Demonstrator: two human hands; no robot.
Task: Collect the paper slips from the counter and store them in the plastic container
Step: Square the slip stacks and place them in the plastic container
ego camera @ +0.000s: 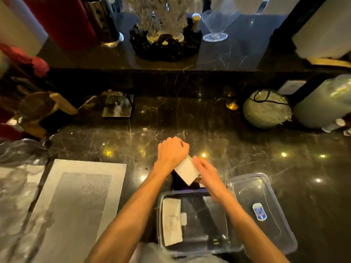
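A white paper slip (186, 172) sits between the two hands, above the dark counter and just beyond the far rim of the plastic container (191, 221); it is a small, plain rectangle, tilted so one corner points down toward the container. The left hand (171, 151) is curled into a loose fist over the slip's upper edge, fingers folded under and seeming to pinch it, though the fingertips themselves are hidden; the right hand (206, 172) lies along the slip's right edge, fingers half open and touching or nearly touching the paper, and motion blur keeps me from saying whether it grips.

The container is clear, rectangular and open, close to the near edge of the counter; inside, against its left wall, lies a larger pale sheet of paper (171, 221) with a small white square piece at its right edge. Its clear lid (266, 209) rests just to the right, partly overlapping the container's side, with a blue-and-white label on it.

The counter (247, 149) is black polished stone with pale veins and bright points of reflected light; a grey woven placemat (76, 205) lies to the left, crumpled clear plastic beyond it. Further back, a raised ledge of the same stone carries a dark basket (165, 46) holding pale dried stems, a stemmed glass (215, 27) and a red cylinder (62, 19); a round greenish wrapped object (266, 109) sits at the right.
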